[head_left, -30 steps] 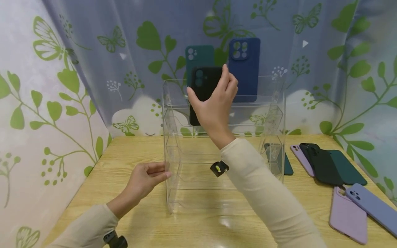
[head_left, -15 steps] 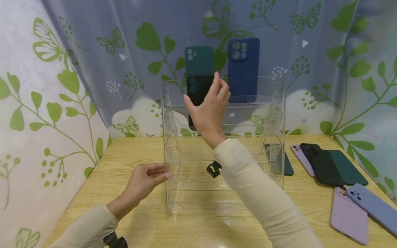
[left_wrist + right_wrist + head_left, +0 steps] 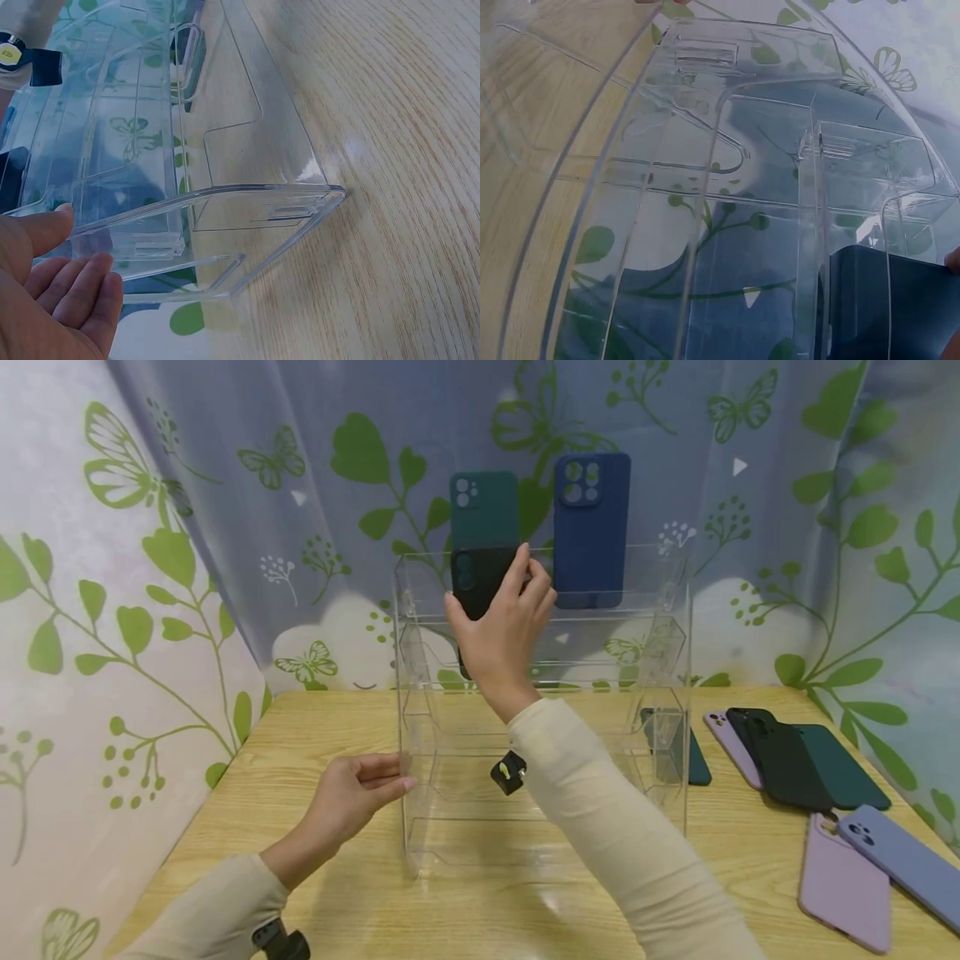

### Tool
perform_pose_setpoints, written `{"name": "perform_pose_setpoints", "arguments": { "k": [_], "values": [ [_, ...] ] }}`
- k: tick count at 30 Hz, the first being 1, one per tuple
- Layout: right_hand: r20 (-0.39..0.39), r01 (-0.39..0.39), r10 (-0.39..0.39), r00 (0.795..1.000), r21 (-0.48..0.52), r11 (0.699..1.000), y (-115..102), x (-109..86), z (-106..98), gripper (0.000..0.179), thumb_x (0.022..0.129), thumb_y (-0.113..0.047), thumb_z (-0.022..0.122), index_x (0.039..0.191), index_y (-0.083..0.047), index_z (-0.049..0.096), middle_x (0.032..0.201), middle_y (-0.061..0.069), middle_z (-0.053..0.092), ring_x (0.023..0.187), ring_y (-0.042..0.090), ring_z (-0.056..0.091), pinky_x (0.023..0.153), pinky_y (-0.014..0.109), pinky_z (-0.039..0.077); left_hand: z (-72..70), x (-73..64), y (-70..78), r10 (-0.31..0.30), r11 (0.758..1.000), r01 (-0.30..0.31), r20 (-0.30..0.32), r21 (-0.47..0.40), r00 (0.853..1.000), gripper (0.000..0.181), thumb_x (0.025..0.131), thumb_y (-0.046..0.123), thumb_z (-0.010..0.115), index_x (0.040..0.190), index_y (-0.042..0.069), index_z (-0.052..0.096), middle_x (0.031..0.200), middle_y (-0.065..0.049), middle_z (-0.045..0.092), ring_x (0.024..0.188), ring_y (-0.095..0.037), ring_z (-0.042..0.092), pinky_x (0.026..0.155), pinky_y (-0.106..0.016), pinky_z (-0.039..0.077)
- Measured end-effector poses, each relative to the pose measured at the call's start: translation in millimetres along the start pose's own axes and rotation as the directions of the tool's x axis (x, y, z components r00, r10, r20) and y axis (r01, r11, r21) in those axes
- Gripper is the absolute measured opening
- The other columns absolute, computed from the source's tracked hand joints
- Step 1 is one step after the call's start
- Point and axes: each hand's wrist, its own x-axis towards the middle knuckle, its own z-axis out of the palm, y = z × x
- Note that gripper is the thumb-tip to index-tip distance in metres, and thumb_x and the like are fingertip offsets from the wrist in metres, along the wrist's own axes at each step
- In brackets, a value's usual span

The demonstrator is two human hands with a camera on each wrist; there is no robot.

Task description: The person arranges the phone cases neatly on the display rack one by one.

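Observation:
A clear acrylic tiered display stand (image 3: 405, 831) stands on the wooden table. My left hand (image 3: 348, 797) pinches the edge of its left side panel (image 3: 214, 193), thumb on one face and fingers on the other. High on the stand, my right hand (image 3: 497, 631) grips a black phone case (image 3: 480, 578) by its two sides, and the case's lower end sits behind a clear tier front. In the right wrist view the case (image 3: 892, 307) appears at the lower right. Behind it a teal phone case (image 3: 483, 510) stands upright, partly covered. A blue phone case (image 3: 591, 543) stands to its right.
At the right of the table lie a lilac case (image 3: 843, 885), a periwinkle case (image 3: 903, 864) and a pile with a black case (image 3: 787, 764) on top. A dark teal case (image 3: 697, 756) lies beside the stand. A printed curtain (image 3: 360, 552) hangs behind.
My right hand has moved down and slightly left, lowering the black phone case in front of the teal one, with little movement in the last half second. The left hand stays on the stand.

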Motion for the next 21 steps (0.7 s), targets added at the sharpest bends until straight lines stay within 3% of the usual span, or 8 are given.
{"name": "perform_pose_setpoints", "arguments": {
  "k": [9, 21],
  "values": [
    [0.009, -0.072, 0.072, 0.997, 0.013, 0.997, -5.3, -1.2, 2.8, 0.094, 0.086, -0.043, 0.069, 0.153, -0.003, 0.017, 0.142, 0.016, 0.029, 0.125, 0.03, 0.031, 0.11, 0.046, 0.028, -0.2, -0.7, 0.3, 0.002, 1.0, -0.002, -0.002, 0.009, 1.0, 0.045, 0.087, 0.015, 0.072, 0.125, -0.006, 0.06, 0.119, -0.024, 0.064, 0.104, -0.03, 0.066, 0.083, -0.03, 0.056],
    [0.008, -0.068, 0.067, 0.998, 0.04, 0.997, -4.8, -2.4, 4.2, 0.095, 0.087, -0.044, 0.069, 0.153, -0.004, 0.014, 0.144, 0.016, 0.027, 0.127, 0.03, 0.029, 0.112, 0.046, 0.026, -0.4, -1.1, 0.7, 0.016, 1.0, -0.016, -0.005, 0.013, 1.0, 0.044, 0.087, 0.015, 0.072, 0.124, -0.006, 0.06, 0.118, -0.024, 0.064, 0.103, -0.03, 0.067, 0.083, -0.029, 0.057]
  ]
}}
